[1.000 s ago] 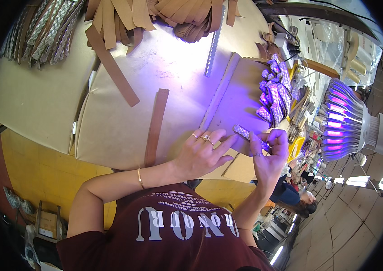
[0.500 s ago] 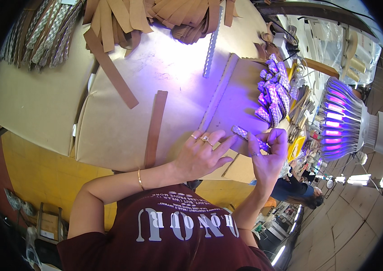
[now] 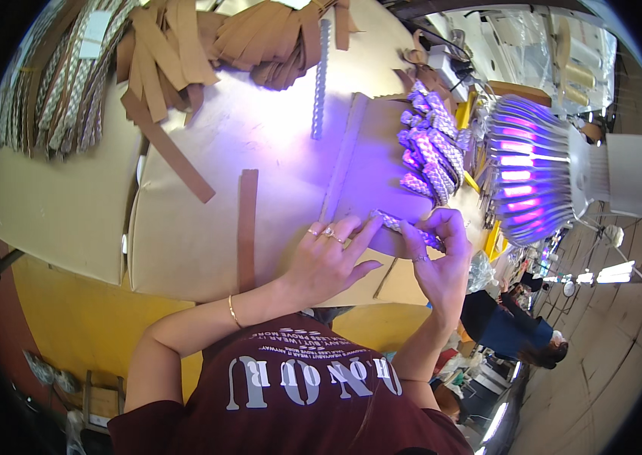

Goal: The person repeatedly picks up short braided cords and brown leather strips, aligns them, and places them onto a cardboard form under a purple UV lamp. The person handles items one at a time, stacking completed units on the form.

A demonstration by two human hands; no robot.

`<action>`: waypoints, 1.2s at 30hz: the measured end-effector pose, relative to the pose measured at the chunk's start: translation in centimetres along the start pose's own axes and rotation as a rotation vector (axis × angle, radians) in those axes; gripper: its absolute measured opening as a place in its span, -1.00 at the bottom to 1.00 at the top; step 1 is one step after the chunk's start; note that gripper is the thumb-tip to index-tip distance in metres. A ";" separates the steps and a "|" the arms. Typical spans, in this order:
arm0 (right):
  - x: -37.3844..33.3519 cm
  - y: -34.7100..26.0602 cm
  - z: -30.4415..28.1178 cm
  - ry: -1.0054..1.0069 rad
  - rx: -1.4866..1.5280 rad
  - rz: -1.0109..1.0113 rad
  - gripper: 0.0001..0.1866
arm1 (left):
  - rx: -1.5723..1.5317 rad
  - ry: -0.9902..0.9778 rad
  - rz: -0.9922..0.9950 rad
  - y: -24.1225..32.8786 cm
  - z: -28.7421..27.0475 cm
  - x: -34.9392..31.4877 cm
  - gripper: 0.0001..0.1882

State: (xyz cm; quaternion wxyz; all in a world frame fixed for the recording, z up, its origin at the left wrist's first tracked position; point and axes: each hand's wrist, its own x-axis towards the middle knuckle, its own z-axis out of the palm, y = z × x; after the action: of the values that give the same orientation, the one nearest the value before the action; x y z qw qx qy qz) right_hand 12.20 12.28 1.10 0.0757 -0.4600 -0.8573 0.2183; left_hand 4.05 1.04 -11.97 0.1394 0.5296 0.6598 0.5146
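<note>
A short braided strap (image 3: 390,221) is pinched between the thumb and fingers of my right hand (image 3: 446,262), close to the table's front edge. The strap slants up and left out of that hand, over a brown board. From the left, my left hand (image 3: 325,258) reaches in with its fingers stretched and its thumb apart. Its index fingertip is at the strap's free end. Beyond the hands lies a pile of braided straps (image 3: 433,148), tinted purple by the lamp. A flat brown leather strip (image 3: 247,227) runs along the table to the left of my left hand.
A finned lamp (image 3: 529,171) glows purple at the right, close to the pile. Bundles of brown strips (image 3: 268,38) and hanging braids (image 3: 71,98) lie at the far left. One narrow braid (image 3: 321,83) lies on the covered table (image 3: 275,129). A person (image 3: 510,326) stands at the right.
The whole view has shifted, bringing the lamp and straps farther left in the picture. My left index fingertip has come up to the strap's end. My right hand keeps its pinch.
</note>
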 end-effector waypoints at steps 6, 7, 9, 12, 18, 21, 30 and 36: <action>-0.2 1.1 -2.4 -0.013 -0.256 -0.028 -0.78 | 0.018 -0.052 -0.014 0.2 -0.2 0.2 -0.28; -0.2 1.1 -2.3 -0.006 -0.261 -0.014 -0.77 | 0.020 -0.039 -0.002 0.2 -0.2 0.2 -0.28; -0.2 1.2 -2.2 0.004 -0.213 0.025 -0.77 | 0.021 -0.012 0.013 0.2 -0.3 0.3 -0.28; -0.3 1.4 -2.1 0.014 -0.113 0.060 -0.76 | 0.051 -0.012 0.028 0.3 -0.3 0.4 -0.28; -0.1 3.0 -1.5 0.008 -0.018 0.065 -0.78 | 0.088 -0.038 0.016 0.6 -0.4 0.4 -0.28; -0.2 3.9 -1.0 0.005 0.088 0.037 -0.76 | 0.136 -0.067 -0.007 1.0 -0.7 0.4 -0.27; -0.2 4.4 -0.6 0.007 0.194 0.092 -0.69 | 0.240 -0.035 0.213 3.1 0.3 0.4 -0.14; -0.7 5.9 -2.1 0.034 0.118 0.065 -0.63 | 0.094 -0.234 0.150 3.1 0.8 1.5 -0.03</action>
State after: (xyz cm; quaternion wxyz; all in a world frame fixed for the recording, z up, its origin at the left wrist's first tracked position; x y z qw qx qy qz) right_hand 17.75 15.13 0.42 0.1100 -0.4860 -0.8262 0.2629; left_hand 5.73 2.40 -9.21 0.1516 0.6398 0.6210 0.4267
